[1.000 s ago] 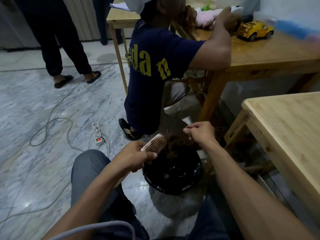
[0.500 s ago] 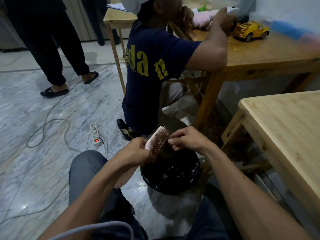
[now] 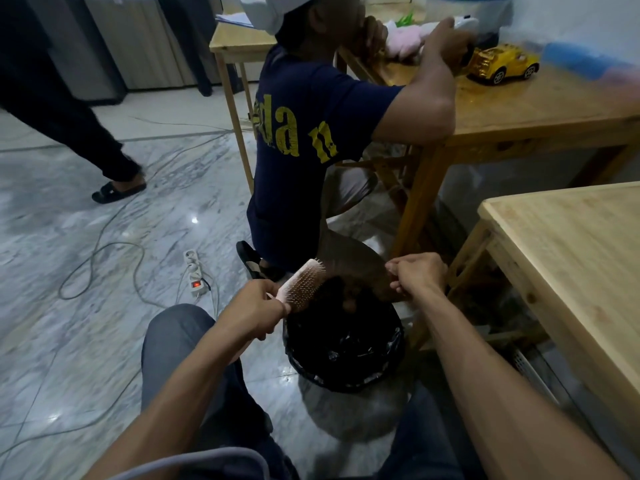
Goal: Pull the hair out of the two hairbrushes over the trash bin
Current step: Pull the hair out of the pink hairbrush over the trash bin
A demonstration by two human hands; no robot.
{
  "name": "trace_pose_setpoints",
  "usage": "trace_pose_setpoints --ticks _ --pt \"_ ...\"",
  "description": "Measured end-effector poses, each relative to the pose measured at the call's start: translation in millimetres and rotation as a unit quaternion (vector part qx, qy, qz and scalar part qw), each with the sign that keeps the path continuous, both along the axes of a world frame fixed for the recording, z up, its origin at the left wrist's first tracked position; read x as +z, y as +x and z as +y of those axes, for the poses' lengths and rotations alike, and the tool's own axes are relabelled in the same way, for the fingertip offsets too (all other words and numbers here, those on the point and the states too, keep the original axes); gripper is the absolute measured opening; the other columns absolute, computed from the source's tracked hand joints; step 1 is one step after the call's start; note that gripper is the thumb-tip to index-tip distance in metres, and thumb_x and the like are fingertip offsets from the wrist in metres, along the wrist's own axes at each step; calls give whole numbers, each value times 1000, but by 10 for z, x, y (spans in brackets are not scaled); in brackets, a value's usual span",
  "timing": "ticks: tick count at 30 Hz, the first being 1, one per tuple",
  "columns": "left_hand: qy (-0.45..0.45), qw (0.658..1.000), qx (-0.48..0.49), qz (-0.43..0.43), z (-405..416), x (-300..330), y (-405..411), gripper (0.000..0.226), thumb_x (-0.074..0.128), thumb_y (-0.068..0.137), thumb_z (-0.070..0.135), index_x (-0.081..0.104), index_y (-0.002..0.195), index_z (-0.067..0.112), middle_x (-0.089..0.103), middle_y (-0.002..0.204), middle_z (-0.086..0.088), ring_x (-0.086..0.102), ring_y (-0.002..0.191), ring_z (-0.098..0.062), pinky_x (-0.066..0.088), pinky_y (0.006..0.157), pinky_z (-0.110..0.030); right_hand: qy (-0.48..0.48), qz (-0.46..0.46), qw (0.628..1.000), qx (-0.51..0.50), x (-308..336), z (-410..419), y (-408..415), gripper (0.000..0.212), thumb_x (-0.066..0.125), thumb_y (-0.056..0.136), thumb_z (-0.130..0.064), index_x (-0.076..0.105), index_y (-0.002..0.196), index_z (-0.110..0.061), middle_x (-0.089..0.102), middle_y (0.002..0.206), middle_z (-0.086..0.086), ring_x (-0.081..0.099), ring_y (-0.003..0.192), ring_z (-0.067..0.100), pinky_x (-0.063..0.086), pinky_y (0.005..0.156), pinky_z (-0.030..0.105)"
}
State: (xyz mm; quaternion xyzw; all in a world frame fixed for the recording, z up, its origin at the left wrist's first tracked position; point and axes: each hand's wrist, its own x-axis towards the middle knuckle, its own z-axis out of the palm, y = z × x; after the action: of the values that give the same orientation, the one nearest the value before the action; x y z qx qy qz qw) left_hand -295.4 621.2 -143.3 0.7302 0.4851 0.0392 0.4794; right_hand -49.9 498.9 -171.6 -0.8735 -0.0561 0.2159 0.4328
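I see the hairbrush [image 3: 302, 283] held above the far-left rim of the trash bin [image 3: 344, 344], its long axis running from lower left to upper right, head pointing up and away from me toward the seated person [image 3: 311, 133]. The brush is pale pink on its back edge, with a rectangular paddle head; the bristle face is turned right and slightly down, toward the bin, and shows rows of short pins on a tan pad. A dark clump of hair [image 3: 337, 289] sits against the bristles and trails rightward in thin strands.

My left hand [image 3: 254, 306] has its fingers wrapped tight around the handle, which is hidden inside the fist. My right hand [image 3: 417, 273] is off to the right of the brush head, apart from it, fingers pinched closed on the strands of hair stretched between hand and brush.

The bin is lined with a black bag and stands on the marble floor [image 3: 86, 306] between my knees, beside the pale wooden counter [image 3: 571, 258].
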Motion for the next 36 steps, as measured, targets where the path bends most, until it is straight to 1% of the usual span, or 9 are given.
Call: trace_pose_setpoints --ticks 2,4,6,9,11,14,19,27,36 --pt "16 1000 14 4 20 -10 -30 11 65 86 9 69 94 16 66 76 -15 54 56 -22 41 49 -32 -22 23 996 83 55 -29 -9 11 75 92 -11 80 101 -15 76 97 2 73 69 10 59 59 21" --pt "21 1000 15 -6 11 -3 -19 12 65 86 8 69 94 16 66 76 -14 55 57 -22 42 49 -32 4 81 976 202 134 -19 -50 35 68 94 -1 73 121 -23 72 104 2 70 72 12 57 57 20" --pt "25 1000 7 -17 -18 19 20 13 65 86 9 69 96 16 65 76 -12 55 58 -22 42 50 -32 37 112 953 278 215 30 -119 55 64 91 -3 59 139 -30 67 109 1 65 73 15 51 54 24" --pt "25 999 -13 -35 -83 73 100 14 64 87 10 70 98 16 66 77 -11 56 60 -21 42 52 -33 66 118 939 317 249 126 -235 46 69 92 -26 61 137 -30 70 112 1 65 77 16 48 61 27" --pt "22 998 -19 -48 -108 112 133 14 65 86 9 70 96 17 65 74 -8 55 59 -21 41 53 -34 98 116 929 337 192 182 -291 37 76 91 -35 70 125 -22 76 106 2 67 75 15 51 59 23" --pt "11 999 -13 -48 -109 138 119 14 65 85 8 71 94 17 62 70 -7 52 57 -20 38 53 -33 141 111 955 235 79 254 -272 9 79 91 -18 78 89 -9 73 78 6 61 59 9 50 53 18" --pt "-12 999 -7 -52 -148 147 130 12 67 84 9 73 92 15 63 70 -10 50 57 -20 36 56 -36 108 122 984 78 38 341 -197 13 83 84 -15 80 75 -6 75 68 6 59 50 10 50 53 23" --pt "-36 997 -6 -65 -156 231 204 9 69 86 8 73 91 14 65 72 -11 52 59 -20 36 53 -33 64 114 989 -68 95 364 -71 17 84 84 -22 80 84 -6 75 66 0 53 41 6 38 38 20" --pt "-81 993 -5 -88 -195 284 177 9 66 89 3 73 93 5 60 72 -12 48 58 -19 32 50 -30 89 102 980 -148 122 231 101 16 76 92 -20 76 96 -4 73 78 5 56 51 10 40 45 24"
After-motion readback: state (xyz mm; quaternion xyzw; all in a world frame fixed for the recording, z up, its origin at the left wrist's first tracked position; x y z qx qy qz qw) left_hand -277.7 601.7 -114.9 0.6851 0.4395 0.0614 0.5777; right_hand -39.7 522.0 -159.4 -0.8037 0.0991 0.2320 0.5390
